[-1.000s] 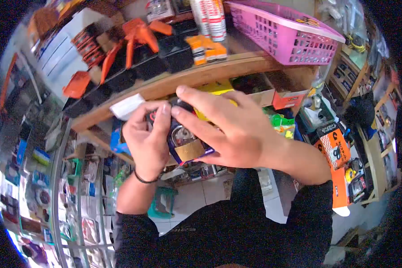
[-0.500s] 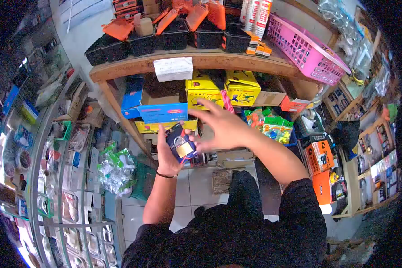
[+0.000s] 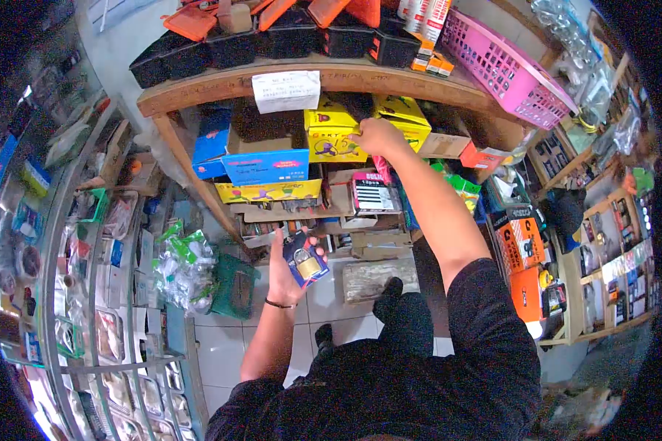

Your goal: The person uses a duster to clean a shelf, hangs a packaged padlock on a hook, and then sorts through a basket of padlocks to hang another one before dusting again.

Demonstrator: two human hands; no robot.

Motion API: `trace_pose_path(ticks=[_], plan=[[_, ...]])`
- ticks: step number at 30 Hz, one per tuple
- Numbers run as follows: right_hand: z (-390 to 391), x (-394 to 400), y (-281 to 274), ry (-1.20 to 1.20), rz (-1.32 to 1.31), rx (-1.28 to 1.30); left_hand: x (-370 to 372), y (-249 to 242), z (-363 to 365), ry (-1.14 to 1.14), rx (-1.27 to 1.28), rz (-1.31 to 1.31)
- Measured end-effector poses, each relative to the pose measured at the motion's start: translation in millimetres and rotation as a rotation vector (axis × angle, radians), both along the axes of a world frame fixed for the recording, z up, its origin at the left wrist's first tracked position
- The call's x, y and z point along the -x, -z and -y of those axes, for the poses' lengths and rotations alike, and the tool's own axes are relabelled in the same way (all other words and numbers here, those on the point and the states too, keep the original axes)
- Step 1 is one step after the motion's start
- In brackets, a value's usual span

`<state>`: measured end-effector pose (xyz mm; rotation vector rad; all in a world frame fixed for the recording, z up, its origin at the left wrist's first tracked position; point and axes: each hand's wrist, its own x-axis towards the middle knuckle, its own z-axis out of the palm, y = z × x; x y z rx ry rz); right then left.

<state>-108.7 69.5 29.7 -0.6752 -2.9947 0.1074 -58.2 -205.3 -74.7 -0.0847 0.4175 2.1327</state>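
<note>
In the head view, my left hand [image 3: 287, 278] is wrapped round a brass padlock [image 3: 308, 267] with a silver shackle, on a dark blue card pack. It is held low, in front of the shelf. My right hand [image 3: 381, 138] reaches up to the shelf, its fingers curled at the right front edge of a yellow box [image 3: 332, 145]; the fingertips are partly hidden. Below that hand hangs something pink [image 3: 379, 167], partly covered by the wrist. To the left of the yellow box sits an open blue carton [image 3: 266, 167].
A second yellow box [image 3: 403, 117] stands right of my hand. Black bins [image 3: 290, 40] with orange lids and a pink basket [image 3: 504, 62] line the wooden top shelf [image 3: 221, 92]. A green basket [image 3: 234, 287] and bagged goods [image 3: 187, 268] stand lower left.
My right hand has moved from beside the padlock up to the yellow box, and its spread fingers have curled. The padlock pack remains in my left hand, slightly lower in view.
</note>
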Motion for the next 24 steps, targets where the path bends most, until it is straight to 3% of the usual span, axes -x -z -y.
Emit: trace_pose_path(ticks=[5,8,11,16,17,18,19,20,21,22,24], plan=[[18,-39,19,0.016,-0.199,0.05,-6,10,-12,0.048,-0.006,0.025],[37,-88,27,-0.161,-0.338,0.223,-7,2,-33,0.092,-0.055,0.035],[73,-126,7,-0.039,-0.285,0.625,-7,-2,-47,0.132,-0.158,0.02],[110,-197,30,-0.369,-0.313,0.661,14,0,-59,-0.02,-0.158,-0.152],[121,-213,25,-0.375,-0.256,0.769,7,-35,-61,-0.143,-0.098,-0.041],[131,-229,18,-0.373,-0.198,0.877,5,-45,-57,-0.091,-0.141,-0.09],[139,-242,21,-0.373,-0.209,0.935,19,-27,-62,-0.069,-0.283,-0.193],[145,-252,26,-0.365,-0.224,0.998,32,-9,-67,-0.038,-0.42,-0.295],[149,-261,29,-0.339,-0.247,1.101,23,-19,-67,-0.146,-0.241,-0.174],[150,-268,32,-0.327,-0.256,1.111,22,-27,-67,-0.133,-0.23,-0.174],[152,-283,39,0.027,-0.364,1.355,30,-43,-73,-0.041,-0.288,-0.274]])
